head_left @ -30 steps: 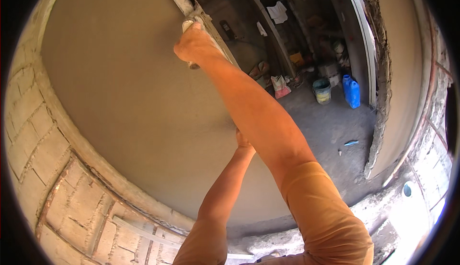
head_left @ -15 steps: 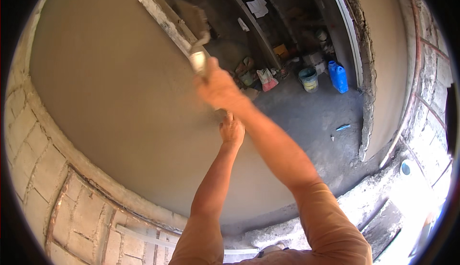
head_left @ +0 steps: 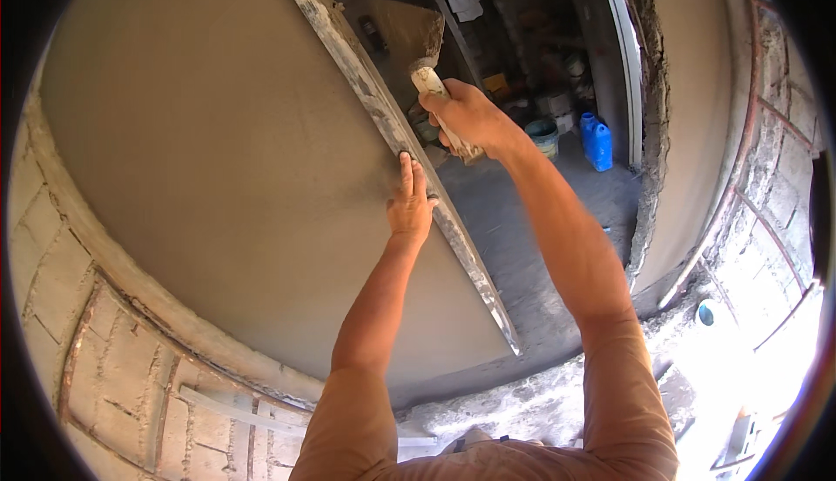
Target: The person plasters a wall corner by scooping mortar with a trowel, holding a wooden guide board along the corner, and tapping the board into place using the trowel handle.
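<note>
Board point(head_left: 373, 94): one, its top lying out of view.
Trowel point(head_left: 426, 79): one, right hand point(head_left: 475, 120) clamping its handle.
Left hand point(head_left: 411, 209): unclenched, touching the board.
Bucket point(head_left: 545, 138): one, forearm point(head_left: 562, 220) hiding part.

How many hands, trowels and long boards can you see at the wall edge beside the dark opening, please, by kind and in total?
Hands: 2, the left hand and the right hand
Trowel: 1, in the right hand
Long board: 1, under the left fingers
Total: 4
</note>
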Tool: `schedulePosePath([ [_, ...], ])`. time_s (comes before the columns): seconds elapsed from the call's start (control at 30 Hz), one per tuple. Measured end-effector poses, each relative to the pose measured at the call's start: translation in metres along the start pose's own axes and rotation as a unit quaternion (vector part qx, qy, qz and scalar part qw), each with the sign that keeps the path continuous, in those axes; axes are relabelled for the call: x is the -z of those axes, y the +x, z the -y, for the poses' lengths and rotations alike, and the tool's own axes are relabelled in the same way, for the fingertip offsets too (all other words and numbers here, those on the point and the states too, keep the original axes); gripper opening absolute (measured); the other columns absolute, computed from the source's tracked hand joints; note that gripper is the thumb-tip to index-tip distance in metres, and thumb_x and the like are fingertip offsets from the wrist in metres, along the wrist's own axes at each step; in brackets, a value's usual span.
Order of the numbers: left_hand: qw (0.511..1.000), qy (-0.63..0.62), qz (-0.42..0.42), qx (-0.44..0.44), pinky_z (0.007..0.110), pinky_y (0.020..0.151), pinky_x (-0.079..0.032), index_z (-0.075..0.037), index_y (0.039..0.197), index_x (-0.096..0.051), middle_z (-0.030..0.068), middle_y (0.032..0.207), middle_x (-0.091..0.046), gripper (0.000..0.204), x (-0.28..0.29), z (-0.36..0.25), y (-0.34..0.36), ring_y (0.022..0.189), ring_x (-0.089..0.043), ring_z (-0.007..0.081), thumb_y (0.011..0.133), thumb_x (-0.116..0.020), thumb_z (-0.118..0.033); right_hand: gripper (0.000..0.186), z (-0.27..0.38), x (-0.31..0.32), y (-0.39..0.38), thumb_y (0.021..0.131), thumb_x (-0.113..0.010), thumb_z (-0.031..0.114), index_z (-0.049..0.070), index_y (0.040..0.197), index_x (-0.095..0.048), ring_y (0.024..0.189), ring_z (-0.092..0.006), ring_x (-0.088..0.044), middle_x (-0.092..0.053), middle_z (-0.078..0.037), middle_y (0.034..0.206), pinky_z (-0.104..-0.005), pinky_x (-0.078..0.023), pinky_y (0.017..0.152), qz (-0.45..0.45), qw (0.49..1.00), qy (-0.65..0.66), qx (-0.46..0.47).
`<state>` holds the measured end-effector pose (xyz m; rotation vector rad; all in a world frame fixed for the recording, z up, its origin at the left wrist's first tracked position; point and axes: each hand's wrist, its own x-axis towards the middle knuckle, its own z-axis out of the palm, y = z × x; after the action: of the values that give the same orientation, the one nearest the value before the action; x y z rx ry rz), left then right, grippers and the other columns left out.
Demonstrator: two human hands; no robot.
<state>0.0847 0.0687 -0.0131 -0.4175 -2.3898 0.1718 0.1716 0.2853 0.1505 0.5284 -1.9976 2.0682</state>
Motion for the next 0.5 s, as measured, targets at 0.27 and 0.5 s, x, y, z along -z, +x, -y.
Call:
schedulePosePath([
  [0.27,1.0,-0.017,-0.018,0.005,0.043,0.08,-0.061,-0.007,0.155,-0.034,0.0104,0.172,-0.01,0.096,-0.001,0.002,-0.002,0.105,-0.068,0.0308,0.078,-0.088,-0.029,0.037,0.051,-0.008,0.019,0.098,-0.06,0.037,0.001,0.094,-0.063,0.054,-0.0172,-0.059,-0.062,-0.007,0.065,-0.0311,-0.046,0.047,0.077,0.992,-0.079,-0.059],
  [0.5,0.998,0.001,-0.063,-0.011,0.042,0.072,-0.062,-0.007,0.153,-0.035,0.0081,0.172,-0.012,0.099,-0.011,0.008,0.002,0.092,-0.068,0.0295,0.074,-0.089,-0.03,0.029,0.098,-0.015,0.063,0.099,-0.064,0.03,0.004,0.111,-0.06,0.059,-0.0119,-0.059,-0.062,-0.004,0.083,-0.0276,-0.048,0.046,0.079,0.997,0.0,-0.013],
])
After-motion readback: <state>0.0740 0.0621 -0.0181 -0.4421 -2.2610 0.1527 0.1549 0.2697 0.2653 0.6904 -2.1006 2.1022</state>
